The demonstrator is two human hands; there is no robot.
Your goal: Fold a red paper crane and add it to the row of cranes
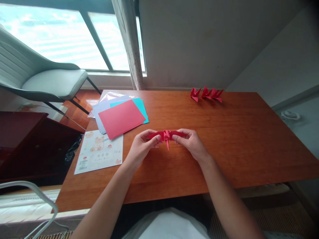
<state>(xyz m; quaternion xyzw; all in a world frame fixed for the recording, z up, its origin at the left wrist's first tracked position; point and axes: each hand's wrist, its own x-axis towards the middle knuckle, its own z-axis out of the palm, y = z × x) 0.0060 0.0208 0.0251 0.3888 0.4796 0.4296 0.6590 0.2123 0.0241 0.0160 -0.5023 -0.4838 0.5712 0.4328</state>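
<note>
A folded red origami crane (pixel 166 135) is stretched between my two hands above the wooden table (pixel 224 142). My left hand (pixel 146 139) pinches its left wing between thumb and fingers. On the other side, my right hand (pixel 186 137) pinches the right wing in the same way. The wings spread sideways, and a narrow point hangs down from the middle towards me. My fingers cover the outer parts of both wings.
Several red origami cranes (pixel 206 93) stand at the table's back edge. To the left lie red paper sheets (pixel 122 119) over blue sheets (pixel 143 108), beside a bear-printed cover sheet (pixel 99 152). A grey chair (pixel 54 81) stands by the window.
</note>
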